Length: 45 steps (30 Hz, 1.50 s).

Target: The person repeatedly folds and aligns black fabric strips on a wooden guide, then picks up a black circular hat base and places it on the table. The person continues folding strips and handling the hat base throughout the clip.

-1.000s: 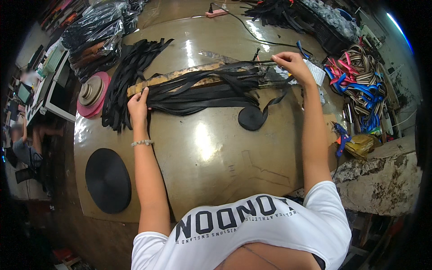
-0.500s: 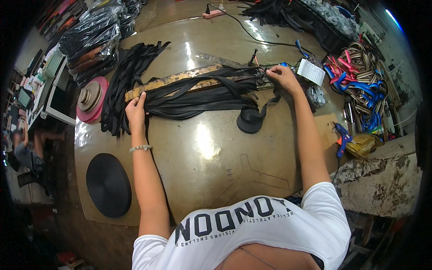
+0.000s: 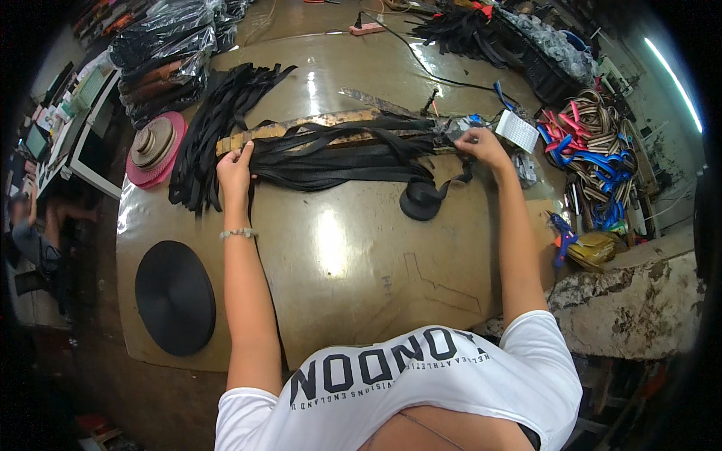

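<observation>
My left hand (image 3: 235, 167) is closed at the left end of a worn, yellowish metal bar (image 3: 331, 120), thumb and fingers pinching a black webbing strap. Many cut black straps (image 3: 323, 165) lie in a bundle along the bar's near side. At the bar's right end my right hand (image 3: 483, 147) has its thumb and forefinger pinched together; what sits between them is too small to make out. A loose roll of black webbing (image 3: 420, 200) lies just below it, its tail rising toward that hand. An upright dark metal post (image 3: 430, 101) stands beyond the bar.
A large black webbing coil (image 3: 174, 298) lies at the near left; behind it are a pink-edged reel (image 3: 156, 149) and another strap bundle (image 3: 222, 128). On the right are a blue glue gun (image 3: 562, 239), coloured straps (image 3: 602, 165) and a white pad (image 3: 517, 131). A cable (image 3: 410, 49) crosses the back.
My right hand has come back toward me and slightly right, away from the post, uncovering shiny and blue bits behind it. My left hand stays at the bar's left end. The view has shifted slightly.
</observation>
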Motion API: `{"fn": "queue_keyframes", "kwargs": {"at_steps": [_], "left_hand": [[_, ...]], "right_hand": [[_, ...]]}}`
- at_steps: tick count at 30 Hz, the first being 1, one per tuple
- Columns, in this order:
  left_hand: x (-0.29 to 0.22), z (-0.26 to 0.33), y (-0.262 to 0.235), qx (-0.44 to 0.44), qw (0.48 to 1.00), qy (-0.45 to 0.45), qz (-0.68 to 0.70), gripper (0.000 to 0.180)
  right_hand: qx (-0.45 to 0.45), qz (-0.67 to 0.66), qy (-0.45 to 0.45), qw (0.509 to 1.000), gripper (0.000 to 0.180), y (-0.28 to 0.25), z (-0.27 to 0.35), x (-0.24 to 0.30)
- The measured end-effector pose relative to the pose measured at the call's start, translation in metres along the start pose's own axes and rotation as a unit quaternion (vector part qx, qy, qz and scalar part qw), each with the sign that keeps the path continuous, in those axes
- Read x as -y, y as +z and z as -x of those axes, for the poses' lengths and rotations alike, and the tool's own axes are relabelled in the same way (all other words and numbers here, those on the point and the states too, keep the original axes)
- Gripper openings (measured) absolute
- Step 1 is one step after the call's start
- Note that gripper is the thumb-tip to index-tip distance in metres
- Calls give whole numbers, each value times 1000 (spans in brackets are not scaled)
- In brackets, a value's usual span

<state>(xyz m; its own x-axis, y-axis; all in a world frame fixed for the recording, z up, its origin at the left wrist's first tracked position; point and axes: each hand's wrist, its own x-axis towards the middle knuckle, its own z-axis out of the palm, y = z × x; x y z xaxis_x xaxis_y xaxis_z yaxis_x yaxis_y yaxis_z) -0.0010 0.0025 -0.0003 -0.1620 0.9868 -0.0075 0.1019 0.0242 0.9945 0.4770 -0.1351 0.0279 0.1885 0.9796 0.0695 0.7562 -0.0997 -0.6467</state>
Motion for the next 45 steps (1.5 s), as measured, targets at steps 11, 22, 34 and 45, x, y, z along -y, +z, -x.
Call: {"fn": "queue_keyframes", "kwargs": {"at_steps": [11, 22, 34, 45], "left_hand": [[-2, 9, -10, 71, 996, 41, 25, 25], [-7, 8, -12, 116, 992, -9, 46, 32], [3, -2, 0, 3, 1000, 11, -2, 44], [-14, 9, 2, -12, 997, -8, -71, 51]], "right_hand": [[-22, -266, -153, 952, 29, 18, 12, 199], [-59, -64, -225, 970, 16, 218, -70, 280], [2, 68, -229, 971, 21, 54, 12, 226], [-127, -146, 53, 980, 23, 1, -19, 51]]}}
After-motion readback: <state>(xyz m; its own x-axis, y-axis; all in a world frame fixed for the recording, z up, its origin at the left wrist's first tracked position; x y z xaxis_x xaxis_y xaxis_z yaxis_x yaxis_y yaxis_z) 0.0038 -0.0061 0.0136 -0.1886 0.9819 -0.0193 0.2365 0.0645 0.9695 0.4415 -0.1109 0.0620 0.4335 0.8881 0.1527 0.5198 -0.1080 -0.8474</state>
